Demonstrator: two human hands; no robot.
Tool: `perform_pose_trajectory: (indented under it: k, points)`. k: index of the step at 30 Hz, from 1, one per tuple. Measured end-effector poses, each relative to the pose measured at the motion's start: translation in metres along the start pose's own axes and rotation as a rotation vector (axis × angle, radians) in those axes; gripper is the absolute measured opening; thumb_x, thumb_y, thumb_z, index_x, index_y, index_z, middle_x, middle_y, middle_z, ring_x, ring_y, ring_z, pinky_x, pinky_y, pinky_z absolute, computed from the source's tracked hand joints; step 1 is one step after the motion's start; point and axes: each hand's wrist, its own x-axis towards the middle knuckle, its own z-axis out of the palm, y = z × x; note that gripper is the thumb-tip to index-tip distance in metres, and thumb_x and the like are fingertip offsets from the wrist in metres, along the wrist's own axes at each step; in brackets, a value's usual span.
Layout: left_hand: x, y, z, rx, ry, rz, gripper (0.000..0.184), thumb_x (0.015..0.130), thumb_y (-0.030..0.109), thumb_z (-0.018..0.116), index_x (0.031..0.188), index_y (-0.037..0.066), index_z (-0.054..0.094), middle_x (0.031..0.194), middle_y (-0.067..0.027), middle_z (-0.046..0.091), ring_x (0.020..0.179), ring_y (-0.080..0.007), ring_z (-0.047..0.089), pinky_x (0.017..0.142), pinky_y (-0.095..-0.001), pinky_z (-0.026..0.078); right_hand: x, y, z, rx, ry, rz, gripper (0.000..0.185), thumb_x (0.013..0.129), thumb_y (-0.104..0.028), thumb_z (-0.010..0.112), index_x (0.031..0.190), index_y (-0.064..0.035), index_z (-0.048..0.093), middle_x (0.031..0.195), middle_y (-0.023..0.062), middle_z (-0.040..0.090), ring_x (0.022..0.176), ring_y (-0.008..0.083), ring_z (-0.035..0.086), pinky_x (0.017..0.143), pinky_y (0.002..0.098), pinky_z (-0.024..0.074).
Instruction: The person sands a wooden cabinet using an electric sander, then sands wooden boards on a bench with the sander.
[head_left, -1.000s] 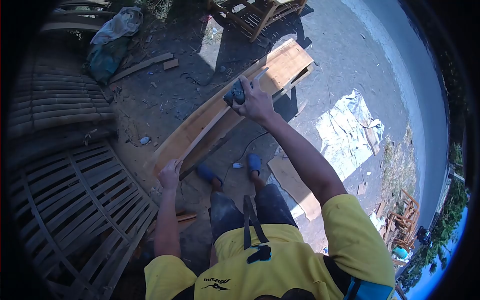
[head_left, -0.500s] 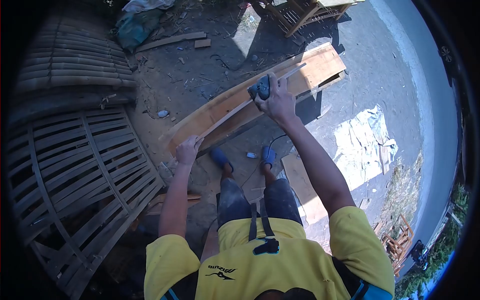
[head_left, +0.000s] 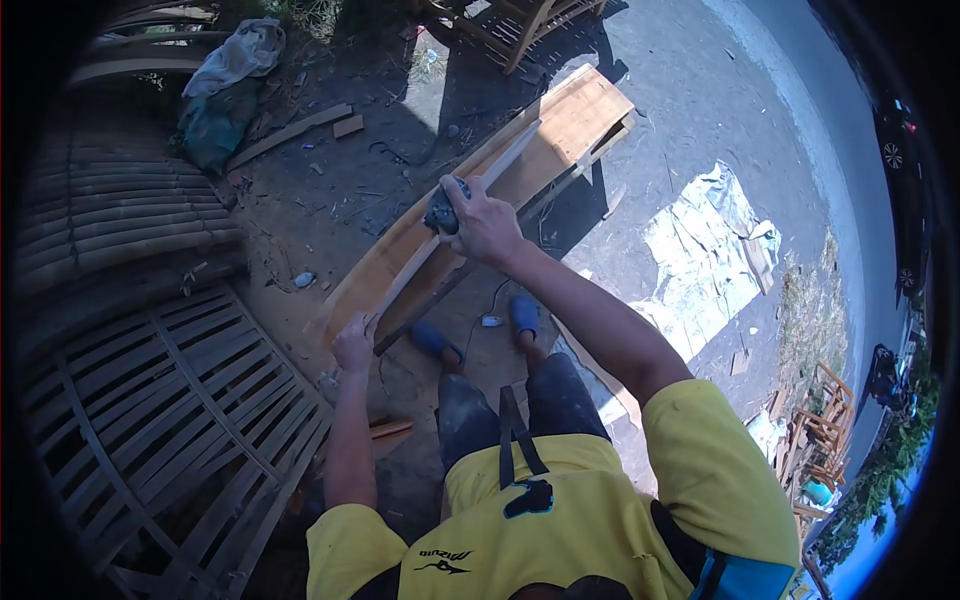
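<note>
My right hand (head_left: 485,228) is wrapped over a dark electric sander (head_left: 441,210), which rests on a long thin wooden strip (head_left: 403,282). At the near end of that strip, my left hand (head_left: 354,343) grips it with closed fingers. Beneath the strip runs a long wooden workpiece (head_left: 578,115) like a bench or a board on a low frame, slanting from lower left to upper right. The sander's underside is hidden by my hand and the strip. A thin cord (head_left: 498,290) shows on the ground near my feet.
A slatted bamboo panel (head_left: 190,400) stands close on my left. White sheeting (head_left: 710,240) lies on the ground at right, with a road beyond. A bamboo frame (head_left: 515,35) stands past the workpiece's far end. Wood scraps (head_left: 290,135) lie at upper left.
My right hand has slid the sander along the strip toward my left hand. The left hand still holds the strip's near end. The camera view has shifted and turned slightly.
</note>
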Motion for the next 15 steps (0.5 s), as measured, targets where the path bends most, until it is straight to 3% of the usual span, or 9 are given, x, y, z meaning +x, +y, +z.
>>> perform_pose_trajectory:
  k: [5, 9, 12, 15]
  points:
    - [0.003, 0.001, 0.004, 0.009, 0.01, -0.005, 0.04, 0.103, 0.053, 0.063, 0.098, 0.015, 0.073, 0.082, -0.0119, 0.075, 0.071, -0.0381, 0.074, 0.06, -0.0501, 0.057, 0.068, 0.111, -0.059, -0.11, 0.178, 0.19, 0.09, 0.081, -0.05, 0.081, 0.154, -0.0126, 0.044, 0.124, 0.0266, 0.06, 0.094, 0.0464, 0.075, 0.081, 0.0532, 0.0631]
    - [0.001, 0.004, 0.002, 0.005, 0.017, 0.001, 0.038, 0.102, 0.053, 0.064, 0.101, 0.017, 0.073, 0.082, -0.0115, 0.076, 0.07, -0.0383, 0.073, 0.059, -0.0506, 0.057, 0.095, 0.151, -0.092, -0.117, 0.252, 0.374, 0.084, 0.087, -0.054, 0.076, 0.152, -0.0128, 0.045, 0.12, 0.025, 0.061, 0.093, 0.0464, 0.076, 0.081, 0.0536, 0.0632]
    - [0.001, 0.006, 0.001, 0.04, -0.026, -0.029, 0.037, 0.102, 0.052, 0.065, 0.102, 0.016, 0.073, 0.083, -0.0118, 0.076, 0.072, -0.0387, 0.074, 0.061, -0.0515, 0.057, 0.077, 0.118, -0.071, -0.089, 0.211, 0.319, 0.086, 0.086, -0.056, 0.077, 0.153, -0.0125, 0.044, 0.122, 0.0253, 0.061, 0.098, 0.0461, 0.075, 0.085, 0.0536, 0.0623]
    - [0.003, 0.008, -0.004, -0.003, -0.039, -0.046, 0.038, 0.102, 0.051, 0.065, 0.101, 0.015, 0.073, 0.084, -0.0128, 0.076, 0.076, -0.039, 0.074, 0.065, -0.052, 0.057, 0.032, 0.048, -0.036, 0.025, 0.045, 0.207, 0.095, 0.08, -0.041, 0.088, 0.155, -0.009, 0.04, 0.13, 0.0263, 0.055, 0.103, 0.0438, 0.072, 0.083, 0.0515, 0.0627]
